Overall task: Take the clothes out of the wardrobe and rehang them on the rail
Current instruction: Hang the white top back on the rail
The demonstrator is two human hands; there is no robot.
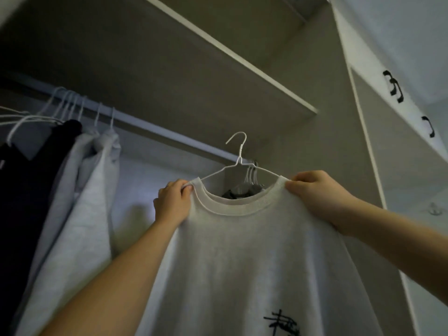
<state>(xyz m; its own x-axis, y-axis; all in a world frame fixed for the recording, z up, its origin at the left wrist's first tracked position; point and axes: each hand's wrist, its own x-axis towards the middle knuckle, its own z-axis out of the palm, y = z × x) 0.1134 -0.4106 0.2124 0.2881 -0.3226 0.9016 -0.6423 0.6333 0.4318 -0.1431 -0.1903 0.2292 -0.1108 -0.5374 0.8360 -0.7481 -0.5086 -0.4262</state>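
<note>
A light grey sweatshirt (242, 251) with a black print low on its front hangs on a white wire hanger (238, 151), held up in front of the wardrobe. My left hand (173, 202) pinches the left side of its collar and shoulder. My right hand (317, 192) grips the right side of the collar. The hanger's hook points up and left, free in the air, just below the rail (150, 128) and not on it. The rail runs from upper left down to the right under a shelf.
On the rail's left hang a black garment (31, 180) and two grey ones (80, 190) on white hangers. Several hangers with dark clothes (244, 190) sit at the rail's right end behind the collar. A shelf (232, 57) is overhead; a door with black handles (395, 89) stands right.
</note>
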